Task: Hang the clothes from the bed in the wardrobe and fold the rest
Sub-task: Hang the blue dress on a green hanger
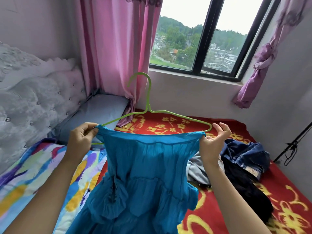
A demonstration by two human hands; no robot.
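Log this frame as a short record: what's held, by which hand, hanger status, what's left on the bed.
held: dress, blue, hanging from its top band
left hand: pinches the band's left end
right hand: holds the band's right end, other fingers spread
hanger: green wire; left end inside the band, right end outside, just above it
bed: jeans, grey garment, black garment
stage: dress not yet fully on hanger
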